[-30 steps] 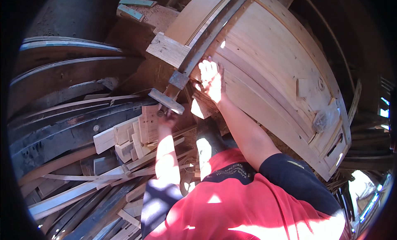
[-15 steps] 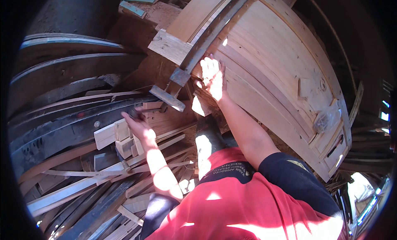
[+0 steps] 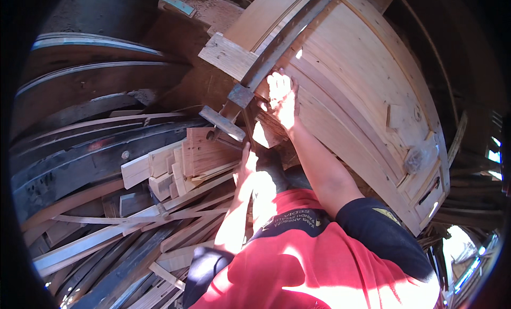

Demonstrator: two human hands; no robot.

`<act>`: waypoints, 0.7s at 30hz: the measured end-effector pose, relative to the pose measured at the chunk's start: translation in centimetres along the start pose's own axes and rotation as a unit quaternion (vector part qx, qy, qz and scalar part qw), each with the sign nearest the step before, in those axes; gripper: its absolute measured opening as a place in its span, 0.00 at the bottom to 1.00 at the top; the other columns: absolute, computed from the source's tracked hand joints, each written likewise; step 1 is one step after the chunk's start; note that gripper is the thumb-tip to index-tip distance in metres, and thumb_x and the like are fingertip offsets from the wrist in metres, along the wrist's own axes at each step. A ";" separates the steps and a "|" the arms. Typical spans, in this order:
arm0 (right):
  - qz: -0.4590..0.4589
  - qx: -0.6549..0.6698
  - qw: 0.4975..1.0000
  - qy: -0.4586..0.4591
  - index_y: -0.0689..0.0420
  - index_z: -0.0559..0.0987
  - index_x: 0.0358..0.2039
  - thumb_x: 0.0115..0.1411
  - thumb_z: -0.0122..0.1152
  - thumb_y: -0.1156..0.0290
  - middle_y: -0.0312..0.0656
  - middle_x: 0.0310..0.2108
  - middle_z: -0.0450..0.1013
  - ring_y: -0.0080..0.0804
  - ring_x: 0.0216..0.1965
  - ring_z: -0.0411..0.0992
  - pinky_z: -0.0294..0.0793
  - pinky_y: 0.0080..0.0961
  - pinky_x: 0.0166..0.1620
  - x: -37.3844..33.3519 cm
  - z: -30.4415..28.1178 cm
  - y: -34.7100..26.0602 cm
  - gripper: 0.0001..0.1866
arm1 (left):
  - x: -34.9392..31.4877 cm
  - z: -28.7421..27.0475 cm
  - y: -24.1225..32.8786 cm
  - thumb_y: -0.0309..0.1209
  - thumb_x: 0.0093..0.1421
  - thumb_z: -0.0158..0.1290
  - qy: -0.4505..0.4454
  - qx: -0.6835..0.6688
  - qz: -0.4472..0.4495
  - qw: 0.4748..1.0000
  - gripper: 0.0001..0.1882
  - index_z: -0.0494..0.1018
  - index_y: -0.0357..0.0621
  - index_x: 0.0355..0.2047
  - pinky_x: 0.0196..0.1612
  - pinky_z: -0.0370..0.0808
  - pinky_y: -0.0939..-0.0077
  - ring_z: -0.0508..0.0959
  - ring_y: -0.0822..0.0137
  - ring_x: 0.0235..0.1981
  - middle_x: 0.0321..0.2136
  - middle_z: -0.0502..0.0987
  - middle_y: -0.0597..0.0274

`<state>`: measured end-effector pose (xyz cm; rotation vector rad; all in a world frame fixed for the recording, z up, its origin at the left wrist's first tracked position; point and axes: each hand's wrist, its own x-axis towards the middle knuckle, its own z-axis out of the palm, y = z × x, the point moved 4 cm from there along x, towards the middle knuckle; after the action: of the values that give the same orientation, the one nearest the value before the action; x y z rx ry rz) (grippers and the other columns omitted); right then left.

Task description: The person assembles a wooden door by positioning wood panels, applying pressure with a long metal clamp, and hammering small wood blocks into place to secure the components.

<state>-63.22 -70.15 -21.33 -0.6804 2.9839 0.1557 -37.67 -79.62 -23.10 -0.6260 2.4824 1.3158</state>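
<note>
A long metal bar clamp [image 3: 282,48] lies across a pale wooden door panel [image 3: 351,69]. Near its lower end are a square metal block [image 3: 240,95] and a cross-piece [image 3: 222,123]. My left hand [image 3: 246,168] is at the end of the thin clamp handle [image 3: 228,143] below the cross-piece, its fingers closed there and partly in shadow. My right hand [image 3: 283,100] rests on the panel's near edge, just right of the bar, fingers stretched out. Under it shows a rough, sunlit wood block [image 3: 262,134]; what its thumb touches is hidden.
Stacked wooden offcuts [image 3: 159,168] and long strips [image 3: 96,250] crowd the left. Dark curved boards [image 3: 80,155] lie beyond them. A clear plastic bag [image 3: 418,157] and a small wood piece [image 3: 394,116] sit on the panel.
My left hand has swung right, from beside the offcuts to below the clamp's cross-piece, and the handle has turned with it. My right hand stays at the panel edge; the view has shifted slightly.
</note>
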 end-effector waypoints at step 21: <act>0.007 0.061 0.998 -0.009 0.53 0.65 0.61 0.53 0.63 0.38 0.39 0.60 0.63 0.40 0.67 0.56 0.51 0.52 0.68 0.3 -0.2 0.4 0.43 | 7.6 4.1 -12.4 0.45 0.69 0.50 -0.066 -0.763 -0.332 0.550 0.16 0.76 0.48 0.45 0.50 0.76 0.60 0.78 0.62 0.46 0.48 0.77 0.63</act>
<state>-63.71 -69.93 -21.13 -0.6407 2.9523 -0.0204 -38.11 -84.26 -37.43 -1.3855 0.1297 2.5585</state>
